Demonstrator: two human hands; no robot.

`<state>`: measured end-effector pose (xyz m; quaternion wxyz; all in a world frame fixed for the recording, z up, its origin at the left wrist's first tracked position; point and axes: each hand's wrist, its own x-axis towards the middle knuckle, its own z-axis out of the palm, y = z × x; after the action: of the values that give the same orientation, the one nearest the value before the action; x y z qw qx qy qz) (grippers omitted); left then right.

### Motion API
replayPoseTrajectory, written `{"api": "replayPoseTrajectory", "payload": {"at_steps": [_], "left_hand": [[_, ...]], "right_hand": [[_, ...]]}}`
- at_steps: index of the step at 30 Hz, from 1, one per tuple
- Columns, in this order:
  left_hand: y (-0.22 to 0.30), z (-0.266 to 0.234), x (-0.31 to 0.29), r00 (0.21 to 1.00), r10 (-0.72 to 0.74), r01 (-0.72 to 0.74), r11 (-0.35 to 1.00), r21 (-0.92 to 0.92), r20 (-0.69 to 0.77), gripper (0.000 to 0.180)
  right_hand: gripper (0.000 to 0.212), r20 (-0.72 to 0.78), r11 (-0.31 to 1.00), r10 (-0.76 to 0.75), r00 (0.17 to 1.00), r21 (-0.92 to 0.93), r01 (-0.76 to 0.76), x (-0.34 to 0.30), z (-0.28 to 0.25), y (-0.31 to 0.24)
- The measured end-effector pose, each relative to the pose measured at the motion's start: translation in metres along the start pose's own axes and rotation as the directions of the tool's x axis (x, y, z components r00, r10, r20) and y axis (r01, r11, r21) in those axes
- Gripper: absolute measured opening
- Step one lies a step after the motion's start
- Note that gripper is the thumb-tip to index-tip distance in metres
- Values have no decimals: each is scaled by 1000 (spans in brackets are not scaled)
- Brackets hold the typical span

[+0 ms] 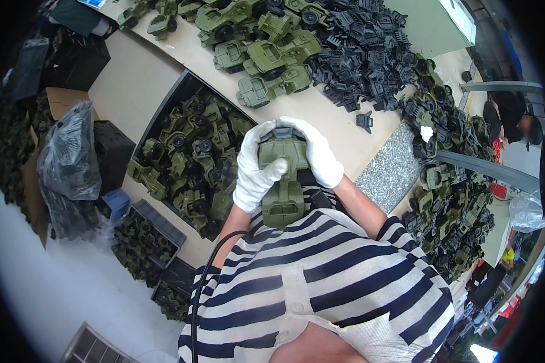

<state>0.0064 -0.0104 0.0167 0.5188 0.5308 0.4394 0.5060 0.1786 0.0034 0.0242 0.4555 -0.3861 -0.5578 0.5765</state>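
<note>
Both my hands wear white gloves and grip one olive-green toy jeep point(283, 181) close to my chest, above my striped shirt. My left hand point(255, 169) wraps its left side. My right hand point(316, 152) covers its top right, where a dark grey part sits at the jeep's upper end. The lower half of the jeep body hangs free below my hands.
A black crate point(163, 112) of green jeeps stands left of my hands. Finished green jeeps point(266, 54) and a heap of black plastic parts point(363, 54) lie on the beige table. More jeeps point(454, 199) pile at right. A person point(515, 118) sits far right.
</note>
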Motion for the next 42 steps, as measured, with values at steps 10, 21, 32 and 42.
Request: {"api": "replayPoseTrajectory", "payload": {"at_steps": [10,21,32,42], "left_hand": [[-20,-4,-1,977,186,-168,971,170,-101,30],[-37,-53,18,892,276,-176,942,286,-359,58],[-52,-153,-54,470,-436,355,890,-288,-767,43],[-37,-96,-71,832,-552,99,238,966,50,101]], "right_hand": [[37,-97,889,-302,948,-387,244,3,24,15],[46,452,585,604,656,307,-750,37,33,0],[59,-53,964,99,994,254,-83,333,-5,-33],[36,151,719,682,715,-317,-619,22,-5,43]]}}
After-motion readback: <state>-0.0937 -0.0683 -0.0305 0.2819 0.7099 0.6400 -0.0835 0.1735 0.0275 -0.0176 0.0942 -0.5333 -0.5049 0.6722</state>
